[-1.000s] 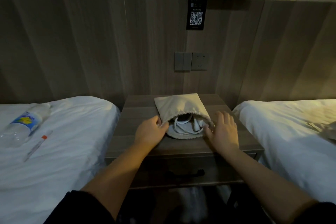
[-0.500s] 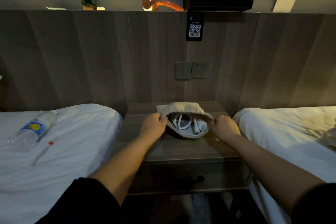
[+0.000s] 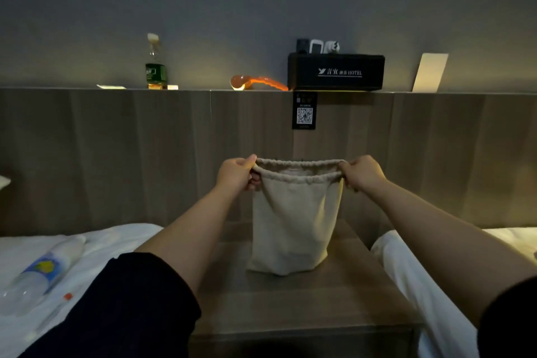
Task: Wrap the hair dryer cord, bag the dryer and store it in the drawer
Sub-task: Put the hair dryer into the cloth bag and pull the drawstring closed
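A beige drawstring bag hangs upright over the wooden nightstand, its bottom at or just above the top. My left hand pinches the left side of the bag's gathered mouth. My right hand pinches the right side. The mouth is stretched wide between them. The hair dryer and its cord are hidden inside the bag. The nightstand's drawer is out of view below the frame.
White beds flank the nightstand; the left bed carries a water bottle and a pen. On the headboard ledge stand a green bottle, an orange object and a black hotel box.
Both hands have lifted the bag from lying on the nightstand to hanging upright, held by its mouth. The dryer and cord, seen in the opening before, are now out of sight.
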Available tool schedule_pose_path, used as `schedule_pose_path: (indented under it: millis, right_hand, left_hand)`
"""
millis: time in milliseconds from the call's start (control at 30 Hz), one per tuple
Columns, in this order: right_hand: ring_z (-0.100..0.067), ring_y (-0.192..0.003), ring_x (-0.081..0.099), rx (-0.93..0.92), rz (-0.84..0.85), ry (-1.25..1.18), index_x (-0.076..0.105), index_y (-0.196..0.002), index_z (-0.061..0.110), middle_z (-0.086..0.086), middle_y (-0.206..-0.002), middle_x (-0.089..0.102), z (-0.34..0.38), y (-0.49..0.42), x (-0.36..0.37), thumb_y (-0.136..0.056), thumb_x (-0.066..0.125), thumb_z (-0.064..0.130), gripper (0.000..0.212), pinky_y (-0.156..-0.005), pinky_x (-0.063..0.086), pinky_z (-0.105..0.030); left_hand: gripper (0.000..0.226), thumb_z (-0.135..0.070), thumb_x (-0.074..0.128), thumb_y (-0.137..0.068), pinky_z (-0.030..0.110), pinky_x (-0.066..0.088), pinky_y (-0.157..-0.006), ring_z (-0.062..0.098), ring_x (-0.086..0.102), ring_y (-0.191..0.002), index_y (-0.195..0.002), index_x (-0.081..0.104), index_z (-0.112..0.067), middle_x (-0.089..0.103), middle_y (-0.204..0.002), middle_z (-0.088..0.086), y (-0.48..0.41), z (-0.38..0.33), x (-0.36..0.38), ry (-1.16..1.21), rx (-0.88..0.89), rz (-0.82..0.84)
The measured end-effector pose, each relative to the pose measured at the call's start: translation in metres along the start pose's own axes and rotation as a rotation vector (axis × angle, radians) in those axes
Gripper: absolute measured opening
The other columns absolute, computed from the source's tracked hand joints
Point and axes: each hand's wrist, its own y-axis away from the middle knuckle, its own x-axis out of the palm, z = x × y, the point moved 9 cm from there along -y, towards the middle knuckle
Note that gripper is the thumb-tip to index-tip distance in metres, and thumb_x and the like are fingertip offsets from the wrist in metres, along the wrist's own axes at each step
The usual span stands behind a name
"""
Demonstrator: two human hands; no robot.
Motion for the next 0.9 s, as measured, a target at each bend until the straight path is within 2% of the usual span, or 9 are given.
schedule_pose_path:
  millis: [100,233,333,400,500,600,700,800,900]
  right_hand:
    - [-0.027,-0.056,0.059,0.050,0.018,-0.137,0.062,-0.063,0.002,-0.014,-0.059,0.060,0.000,-0.003,0.003,-0.093,0.049,0.028,0.042,-0.068,0.055,-0.039]
    - [-0.020,-0.054,0.055,0.029,-0.042,-0.291,0.057,-0.054,0.009,-0.008,-0.056,0.058,0.002,-0.002,-0.003,-0.091,0.054,0.032,0.043,-0.069,0.051,-0.036]
    - [-0.025,-0.067,0.060,0.087,0.063,-0.467,0.068,-0.078,-0.001,-0.014,-0.069,0.062,-0.005,0.004,0.005,-0.091,0.055,0.037,0.042,-0.072,0.056,-0.037]
    - [-0.026,-0.068,0.060,0.125,0.179,-0.550,0.067,-0.091,-0.007,-0.017,-0.074,0.061,-0.008,0.009,0.012,-0.092,0.053,0.035,0.044,-0.072,0.056,-0.036]
    - [-0.020,-0.057,0.055,0.139,0.228,-0.633,0.062,-0.071,0.004,-0.011,-0.063,0.055,-0.012,0.010,0.011,-0.093,0.051,0.033,0.038,-0.070,0.053,-0.036]
    - [-0.018,-0.057,0.056,0.250,-0.089,-0.670,0.057,-0.063,0.007,-0.008,-0.060,0.056,-0.040,0.003,-0.015,-0.091,0.054,0.028,0.036,-0.074,0.055,-0.039]
    - [-0.018,-0.062,0.060,0.429,-0.379,-0.678,0.054,-0.067,0.008,-0.006,-0.064,0.057,-0.071,0.011,-0.033,-0.092,0.054,0.030,0.033,-0.069,0.054,-0.035]
    - [-0.028,-0.078,0.065,0.373,-0.387,-0.508,0.062,-0.073,0.004,-0.010,-0.069,0.061,-0.067,0.004,-0.028,-0.094,0.049,0.031,0.037,-0.075,0.054,-0.042]
    - [-0.035,-0.098,0.062,0.134,-0.346,-0.230,0.062,-0.104,0.004,-0.016,-0.099,0.065,-0.035,0.001,-0.023,-0.094,0.043,0.034,0.037,-0.086,0.051,-0.049]
  left_hand:
    - [0.037,-0.025,0.052,-0.094,0.016,0.043,-0.032,0.007,0.051,-0.028,-0.062,0.054,-0.007,0.053,-0.037,0.002,-0.001,0.001,0.004,0.074,-0.035,0.001]
    - [0.034,-0.025,0.052,-0.094,0.018,0.047,-0.036,0.006,0.051,-0.030,-0.065,0.056,-0.007,0.054,-0.042,0.004,-0.003,-0.002,0.009,0.180,-0.051,0.020]
    - [0.034,-0.025,0.048,-0.096,0.019,0.050,-0.040,0.006,0.054,-0.035,-0.067,0.054,-0.008,0.056,-0.047,0.005,-0.002,0.003,0.014,0.223,-0.069,0.071]
    - [0.037,-0.026,0.043,-0.098,0.020,0.051,-0.042,0.006,0.056,-0.036,-0.066,0.048,-0.009,0.057,-0.041,0.000,0.001,0.010,0.016,0.266,-0.097,0.112]
    - [0.036,-0.024,0.040,-0.099,0.021,0.053,-0.045,0.007,0.059,-0.040,-0.067,0.047,-0.009,0.058,-0.040,-0.002,0.003,0.013,0.015,0.347,-0.105,0.142]
    - [0.036,-0.019,0.039,-0.100,0.017,0.049,-0.042,0.005,0.059,-0.038,-0.067,0.049,-0.008,0.057,-0.037,-0.004,-0.002,0.018,-0.009,0.450,-0.138,0.000]
    - [0.034,-0.018,0.038,-0.100,0.015,0.044,-0.035,0.003,0.056,-0.032,-0.068,0.048,-0.009,0.058,-0.037,-0.002,-0.005,0.037,-0.031,0.528,-0.234,-0.180]
    - [0.035,-0.021,0.033,-0.101,0.025,0.054,-0.048,0.012,0.066,-0.044,-0.069,0.043,-0.010,0.065,-0.074,0.011,-0.001,0.040,-0.018,0.674,-0.263,-0.112]
    - [0.033,-0.022,0.029,-0.102,0.035,0.056,-0.067,0.026,0.071,-0.072,-0.073,0.040,-0.011,0.060,-0.101,0.021,0.005,0.032,-0.003,0.834,-0.266,-0.010]
